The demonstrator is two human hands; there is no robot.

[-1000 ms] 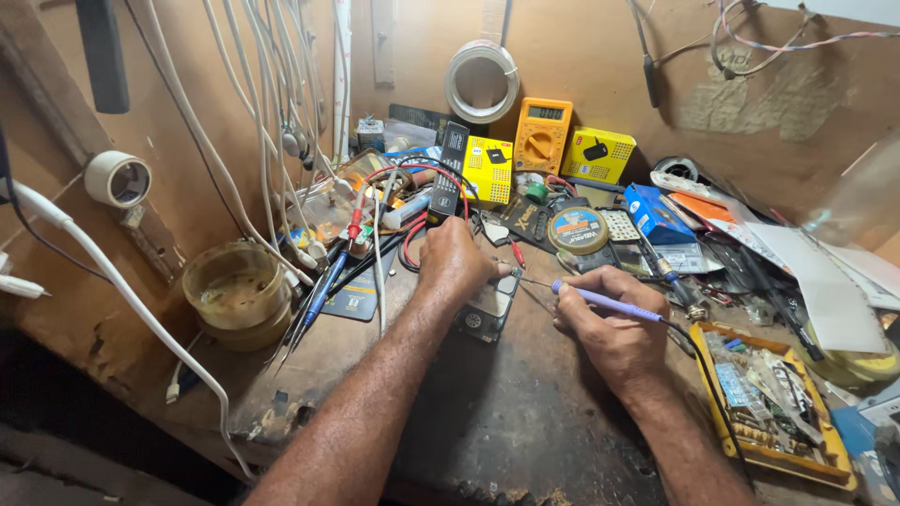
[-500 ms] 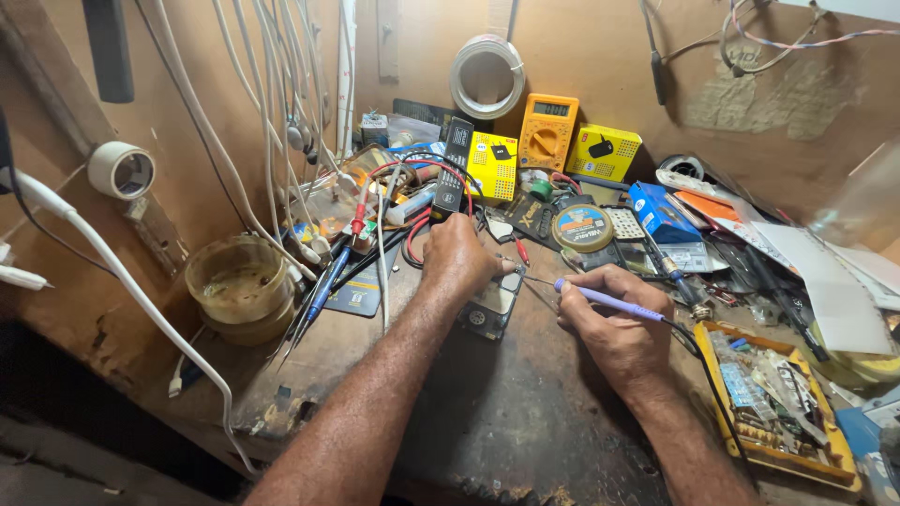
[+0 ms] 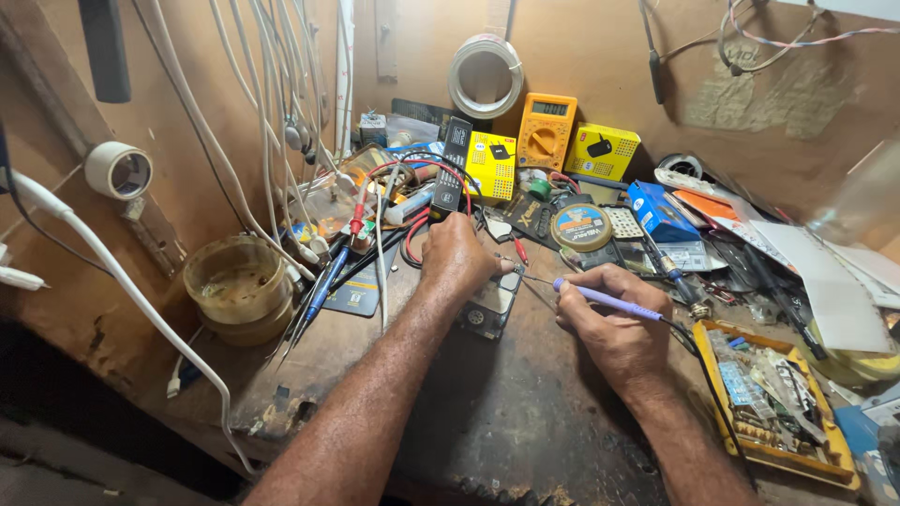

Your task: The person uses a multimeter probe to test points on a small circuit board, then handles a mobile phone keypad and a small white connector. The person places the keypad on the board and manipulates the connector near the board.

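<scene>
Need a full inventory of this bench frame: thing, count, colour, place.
Opened phone body: 1, dark, bench centre, under the left hand.
Purple-handled soldering iron: 1, purple, in the right hand, tip toward the phone.
Orange digital multimeter: 1, orange, against the back wall.
Yellow cardboard boxes: 2, yellow, flanking the multimeter.
White wire coil: 1, white, hung on the wall.
Round flux tin: 1, blue and tan, behind the phone.
Blue box: 1, blue, right of the tin.
Murky plastic tub: 1, yellowish, bench left.
Yellow parts tray: 1, yellow, bench right.
Left hand: 1, resting on the phone.
Right hand: 1, gripping the iron.
</scene>
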